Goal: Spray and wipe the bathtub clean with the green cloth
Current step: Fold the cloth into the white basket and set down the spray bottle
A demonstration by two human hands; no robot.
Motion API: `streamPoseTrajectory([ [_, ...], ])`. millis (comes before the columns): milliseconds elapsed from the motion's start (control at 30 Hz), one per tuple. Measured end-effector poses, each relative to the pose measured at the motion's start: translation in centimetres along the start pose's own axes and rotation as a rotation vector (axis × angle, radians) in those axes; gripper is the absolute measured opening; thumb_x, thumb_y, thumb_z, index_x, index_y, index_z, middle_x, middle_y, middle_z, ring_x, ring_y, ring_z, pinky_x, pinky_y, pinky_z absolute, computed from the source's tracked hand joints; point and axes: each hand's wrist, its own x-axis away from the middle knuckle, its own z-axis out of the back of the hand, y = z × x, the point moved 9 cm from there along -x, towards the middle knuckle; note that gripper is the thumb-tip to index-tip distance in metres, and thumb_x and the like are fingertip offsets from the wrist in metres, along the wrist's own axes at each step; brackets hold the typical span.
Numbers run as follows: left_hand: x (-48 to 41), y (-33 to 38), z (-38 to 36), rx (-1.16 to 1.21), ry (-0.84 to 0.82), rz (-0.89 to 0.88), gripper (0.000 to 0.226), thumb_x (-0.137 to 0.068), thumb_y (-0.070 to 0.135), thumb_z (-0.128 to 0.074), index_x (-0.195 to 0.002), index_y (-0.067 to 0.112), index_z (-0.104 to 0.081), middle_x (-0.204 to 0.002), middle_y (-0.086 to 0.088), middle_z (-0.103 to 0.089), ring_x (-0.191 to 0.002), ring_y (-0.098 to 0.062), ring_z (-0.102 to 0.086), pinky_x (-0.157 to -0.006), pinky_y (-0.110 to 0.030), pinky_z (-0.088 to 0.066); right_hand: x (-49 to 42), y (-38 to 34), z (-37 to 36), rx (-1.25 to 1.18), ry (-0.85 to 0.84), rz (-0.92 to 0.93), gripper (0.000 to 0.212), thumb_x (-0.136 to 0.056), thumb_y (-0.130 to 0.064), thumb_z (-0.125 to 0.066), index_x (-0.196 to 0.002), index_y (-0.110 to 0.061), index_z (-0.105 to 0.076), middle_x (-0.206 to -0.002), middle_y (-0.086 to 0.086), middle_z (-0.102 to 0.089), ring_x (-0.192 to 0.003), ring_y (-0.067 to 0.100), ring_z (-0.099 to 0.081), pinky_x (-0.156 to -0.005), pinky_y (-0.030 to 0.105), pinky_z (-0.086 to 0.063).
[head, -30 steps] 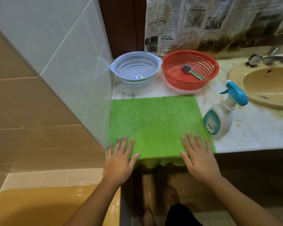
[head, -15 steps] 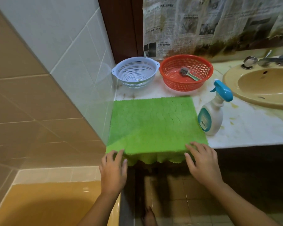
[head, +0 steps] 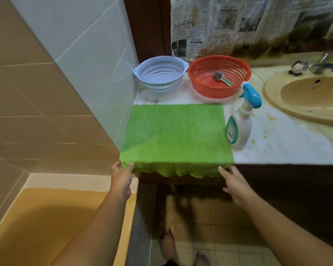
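The green cloth [head: 175,135] lies spread flat on the marble counter [head: 288,148], its scalloped front edge hanging over the counter's lip. My left hand [head: 121,177] pinches the cloth's front left corner between thumb and fingers. My right hand [head: 234,182] is at the front right corner, thumb touching the hanging hem and fingers loosely extended beside it. A white spray bottle [head: 238,129] with a blue trigger head stands upright just right of the cloth. The yellow bathtub [head: 33,227] fills the lower left, below the counter.
A pale blue colander [head: 160,73] and a red basket [head: 218,75] holding a small brush stand behind the cloth. A yellow sink [head: 273,96] with a tap is at the right. A tiled wall borders the cloth's left side. My bare feet stand on the tiled floor.
Both hands slid back off the top of the cloth to its hanging front edge. The left hand took hold of the front left corner. The view rose a little.
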Motion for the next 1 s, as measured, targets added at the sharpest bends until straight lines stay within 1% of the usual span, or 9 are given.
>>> streamPoseTrajectory([
  [67, 0.0, -0.3, 0.4, -0.094, -0.004, 0.020, 0.037, -0.101, 0.010, -0.065, -0.136, 0.011, -0.053, -0.128, -0.011, -0.067, -0.089, -0.014, -0.060, -0.095, -0.038, -0.047, -0.2, 0.2, 0.6, 0.141, 0.035, 0.034, 0.042, -0.105, -0.036, -0.059, -0.143, -0.020, -0.052, -0.144, 0.004, -0.055, -0.126, 0.021, -0.051, -0.111, 0.049, -0.043],
  [133, 0.2, -1.0, 0.9, -0.181, -0.024, 0.044, 0.025, -0.101, 0.009, -0.066, -0.125, 0.006, -0.062, -0.116, -0.016, -0.069, -0.073, -0.012, -0.053, -0.072, -0.033, -0.050, 0.1, 0.9, 1.0, 0.233, 0.055, 0.040, 0.031, -0.105, -0.037, -0.058, -0.129, -0.018, -0.059, -0.125, 0.002, -0.062, -0.114, 0.021, -0.055, -0.101, 0.044, -0.045],
  [267, 1.9, -2.6, 2.2, -0.227, -0.030, 0.048, 0.004, -0.101, 0.008, -0.064, -0.101, 0.009, -0.068, -0.089, -0.004, -0.066, -0.059, -0.006, -0.053, -0.046, -0.018, -0.040, 0.8, 2.9, 1.5, 0.301, 0.040, 0.060, 0.018, -0.107, -0.037, -0.054, -0.110, -0.022, -0.062, -0.107, -0.005, -0.063, -0.097, 0.013, -0.057, -0.090, 0.039, -0.044],
  [433, 3.0, -5.2, 3.1, -0.160, -0.072, 0.072, 0.005, -0.102, 0.020, -0.066, -0.105, 0.018, -0.062, -0.109, -0.003, -0.070, -0.100, -0.021, -0.062, -0.083, -0.039, -0.044, 2.3, 4.0, 1.8, 0.245, 0.083, 0.120, 0.018, -0.104, -0.031, -0.060, -0.120, -0.022, -0.061, -0.111, -0.003, -0.070, -0.099, 0.013, -0.065, -0.076, 0.035, -0.050],
  [600, 5.7, -4.2, 3.1, -0.106, 0.001, -0.070, 0.024, -0.102, 0.009, -0.062, -0.122, 0.018, -0.053, -0.105, -0.008, -0.074, -0.090, -0.021, -0.071, -0.084, -0.046, -0.058, 5.1, 2.7, 1.9, 0.261, 0.144, 0.307, 0.038, -0.101, -0.024, -0.066, -0.132, -0.028, -0.045, -0.088, 0.004, -0.073, -0.075, 0.021, -0.068, -0.064, 0.036, -0.052],
  [700, 7.0, -2.5, 3.3, -0.102, 0.029, -0.205, 0.029, -0.103, 0.007, -0.059, -0.126, 0.021, -0.049, -0.104, -0.009, -0.072, -0.089, -0.023, -0.075, -0.077, -0.040, -0.062, 7.0, 0.9, 1.6, 0.323, 0.160, 0.468, 0.028, -0.101, -0.024, -0.065, -0.124, -0.033, -0.052, -0.080, 0.004, -0.066, -0.064, 0.015, -0.059, -0.056, 0.029, -0.043],
  [767, 7.8, -0.9, 2.9, -0.147, 0.005, -0.310, 0.024, -0.105, 0.007, -0.055, -0.121, 0.025, -0.054, -0.112, -0.009, -0.069, -0.090, -0.025, -0.076, -0.076, -0.037, -0.061, 7.7, -0.3, 1.0, 0.395, 0.105, 0.555, 0.020, -0.099, -0.023, -0.069, -0.114, -0.037, -0.065, -0.082, -0.002, -0.068, -0.068, 0.010, -0.060, -0.060, 0.020, -0.045],
  [900, 8.2, 1.6, 2.2, -0.208, -0.084, -0.398, 0.040, -0.106, -0.001, -0.048, -0.114, 0.035, -0.063, -0.126, -0.002, -0.063, -0.100, -0.025, -0.075, -0.086, -0.040, -0.062, 8.8, -2.0, -0.6, 0.592, -0.062, 0.714, 0.052, -0.090, -0.001, -0.075, -0.131, -0.033, -0.069, -0.116, -0.020, -0.069, -0.104, 0.001, -0.065, -0.095, 0.013, -0.049],
  [1000, 7.8, 3.2, 1.9, -0.192, -0.135, -0.377, 0.053, -0.099, -0.017, -0.047, -0.114, 0.028, -0.068, -0.123, 0.004, -0.068, -0.103, -0.017, -0.074, -0.084, -0.030, -0.062, 9.2, -4.9, 0.1, 0.654, 0.082, 0.882, 0.043, -0.083, 0.000, -0.081, -0.119, -0.023, -0.077, -0.108, -0.020, -0.070, -0.092, 0.007, -0.069, -0.087, 0.019, -0.053],
])
